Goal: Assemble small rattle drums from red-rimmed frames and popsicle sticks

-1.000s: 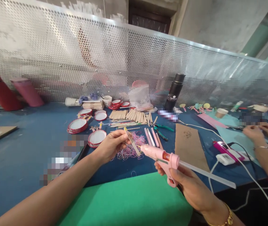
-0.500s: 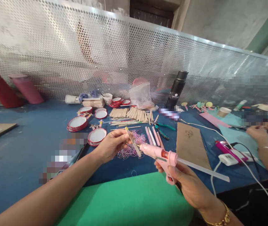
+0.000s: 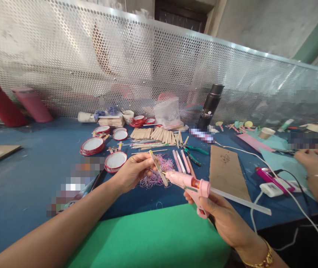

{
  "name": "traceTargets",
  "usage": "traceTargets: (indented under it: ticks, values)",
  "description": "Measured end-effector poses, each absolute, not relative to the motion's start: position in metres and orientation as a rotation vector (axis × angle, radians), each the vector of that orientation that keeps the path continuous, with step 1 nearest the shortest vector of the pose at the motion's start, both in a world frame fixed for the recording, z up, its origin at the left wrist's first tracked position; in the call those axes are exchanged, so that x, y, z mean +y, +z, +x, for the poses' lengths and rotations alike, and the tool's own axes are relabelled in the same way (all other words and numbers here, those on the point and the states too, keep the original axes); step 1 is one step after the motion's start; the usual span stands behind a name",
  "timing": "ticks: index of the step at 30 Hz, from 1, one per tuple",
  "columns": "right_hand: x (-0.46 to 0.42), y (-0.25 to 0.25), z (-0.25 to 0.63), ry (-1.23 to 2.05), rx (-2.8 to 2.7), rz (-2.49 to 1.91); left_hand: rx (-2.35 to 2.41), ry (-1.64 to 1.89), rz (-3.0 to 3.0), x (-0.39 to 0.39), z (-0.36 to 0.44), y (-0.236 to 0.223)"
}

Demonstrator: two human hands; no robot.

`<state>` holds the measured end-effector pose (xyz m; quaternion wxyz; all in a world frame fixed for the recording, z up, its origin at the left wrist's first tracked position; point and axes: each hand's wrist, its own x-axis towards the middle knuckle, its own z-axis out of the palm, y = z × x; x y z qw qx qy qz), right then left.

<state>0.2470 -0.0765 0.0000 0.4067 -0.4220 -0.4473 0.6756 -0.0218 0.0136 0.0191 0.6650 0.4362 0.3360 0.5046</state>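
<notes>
Between the thumb and fingers of my left hand (image 3: 138,169) is a wooden craft stick (image 3: 159,169), tilted, its upper end yellowish. My right hand (image 3: 220,216) wraps round the handle of a pink hot glue gun (image 3: 188,184). The gun's nozzle meets the stick's lower part or sits just beside it; I cannot tell whether glue is coming out. A long translucent glue stick (image 3: 242,201) juts from the gun's back. Beneath the craft stick lies a heap of pink and purple elastic bands (image 3: 163,165). Green sheet material (image 3: 153,238) spreads below both hands.
Red-rimmed lids (image 3: 116,161), piled craft sticks (image 3: 164,134), marker pens (image 3: 181,162) and green-handled pliers (image 3: 193,154) lie beyond my hands. Right of them are a cardboard piece (image 3: 228,173), a white cable (image 3: 289,186) and a power strip (image 3: 272,189). Another person's hands (image 3: 309,162) work at far right.
Both hands keep nearly the same pose, with the gun's nozzle at the craft stick. The whole view has shifted very slightly.
</notes>
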Motion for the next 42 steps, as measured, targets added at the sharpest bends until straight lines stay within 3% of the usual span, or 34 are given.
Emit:
traceTargets:
  ticks: [42]
  values:
    - [-0.075, -0.007, 0.251, 1.672, -1.084, -1.061, 0.769, 1.146, 0.934, 0.014, -0.022, 0.021]
